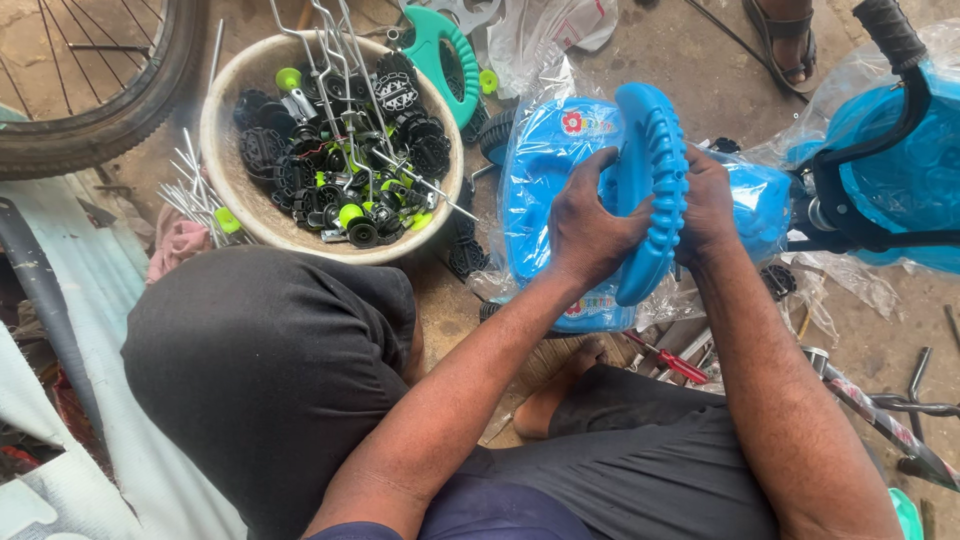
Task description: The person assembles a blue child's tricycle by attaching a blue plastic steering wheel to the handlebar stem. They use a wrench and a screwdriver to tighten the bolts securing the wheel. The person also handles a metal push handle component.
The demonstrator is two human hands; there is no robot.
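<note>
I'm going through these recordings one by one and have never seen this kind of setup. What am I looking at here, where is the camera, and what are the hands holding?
There is no machine here: a person sits on the ground, and one camera worn on their head looks down at their own two bare hands. The left hand and the right hand both have a grip on a blue ridged plastic part, held on edge between them. Behind it lies a blue plastic body wrapped in clear film. To the left stands a round bowl full of small black wheels and metal rods. A red screwdriver lies by the knee, a bicycle wheel at top left, and another person's sandalled foot at the top.
</note>
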